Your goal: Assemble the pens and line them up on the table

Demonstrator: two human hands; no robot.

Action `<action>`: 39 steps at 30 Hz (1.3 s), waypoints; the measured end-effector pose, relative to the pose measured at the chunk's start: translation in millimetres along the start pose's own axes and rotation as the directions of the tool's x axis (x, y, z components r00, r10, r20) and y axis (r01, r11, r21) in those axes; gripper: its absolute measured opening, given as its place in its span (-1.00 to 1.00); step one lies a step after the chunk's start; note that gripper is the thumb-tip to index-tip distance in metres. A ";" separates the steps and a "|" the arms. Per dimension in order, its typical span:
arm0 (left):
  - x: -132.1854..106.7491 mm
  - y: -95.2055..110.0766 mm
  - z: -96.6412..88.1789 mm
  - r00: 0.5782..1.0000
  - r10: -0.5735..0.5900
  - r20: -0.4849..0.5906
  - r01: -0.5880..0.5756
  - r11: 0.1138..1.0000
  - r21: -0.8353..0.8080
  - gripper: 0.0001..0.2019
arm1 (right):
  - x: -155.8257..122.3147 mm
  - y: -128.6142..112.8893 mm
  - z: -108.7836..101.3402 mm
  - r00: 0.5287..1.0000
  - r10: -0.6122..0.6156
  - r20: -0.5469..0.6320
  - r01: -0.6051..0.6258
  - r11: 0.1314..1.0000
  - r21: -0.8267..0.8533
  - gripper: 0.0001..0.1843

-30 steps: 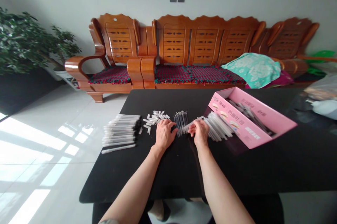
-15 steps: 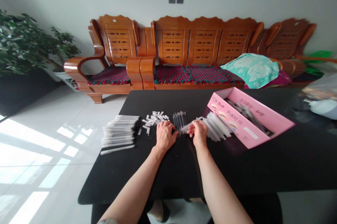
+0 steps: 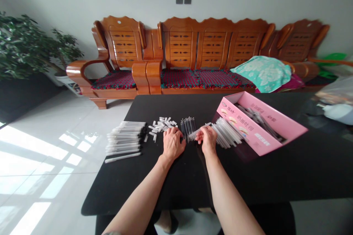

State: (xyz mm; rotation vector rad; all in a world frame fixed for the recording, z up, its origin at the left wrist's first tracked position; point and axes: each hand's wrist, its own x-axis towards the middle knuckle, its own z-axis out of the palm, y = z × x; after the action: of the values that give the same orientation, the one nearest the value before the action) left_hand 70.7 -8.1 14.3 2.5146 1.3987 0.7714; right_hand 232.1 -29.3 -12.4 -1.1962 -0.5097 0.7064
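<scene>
My right hand (image 3: 207, 138) pinches a whitish, translucent pen barrel (image 3: 196, 132), slanted over the right side of a row of dark pen refills (image 3: 186, 127). Just left of that row, my left hand (image 3: 173, 143) rests on the black table with fingers bent and thumb apart, and nothing shows in its grasp. Its fingertips come close to a loose heap of small white pen caps (image 3: 162, 124). More translucent barrels (image 3: 226, 134) lie side by side beyond my right hand. Farther left is a stack of capped pens (image 3: 125, 138).
A pink box (image 3: 255, 132) with dark slender items (image 3: 256, 119) inside stands at the right of the black table (image 3: 187, 183). A plastic bag (image 3: 338, 93) and a white object (image 3: 339, 113) lie at the far right. Behind is a wooden sofa (image 3: 215, 40).
The view has shifted very slightly. Both hands keep nearly the same places, with the pen barrel still in my right hand.
</scene>
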 end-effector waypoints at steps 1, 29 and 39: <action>-0.4 0.4 -0.4 1.000 0.013 0.009 -0.013 1.000 -0.007 -0.90 | 0.0 -0.2 0.1 1.000 0.000 0.002 0.000 1.000 0.000 -0.79; 0.0 1.3 -1.0 0.999 -0.034 0.004 0.032 0.984 0.174 -0.88 | -3.6 -2.7 1.2 0.999 -0.017 0.038 0.017 1.000 0.001 -0.81; 0.1 1.1 -3.6 0.998 -0.040 0.048 0.031 0.984 0.175 -0.86 | -3.3 -2.1 0.2 0.999 -0.011 0.042 0.012 1.000 -0.005 -0.81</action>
State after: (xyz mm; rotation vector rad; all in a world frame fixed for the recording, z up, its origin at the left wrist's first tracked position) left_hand 69.7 -9.0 17.8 2.6091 1.5509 0.5973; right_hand 230.2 -32.0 -10.3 -1.1848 -0.5536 0.7219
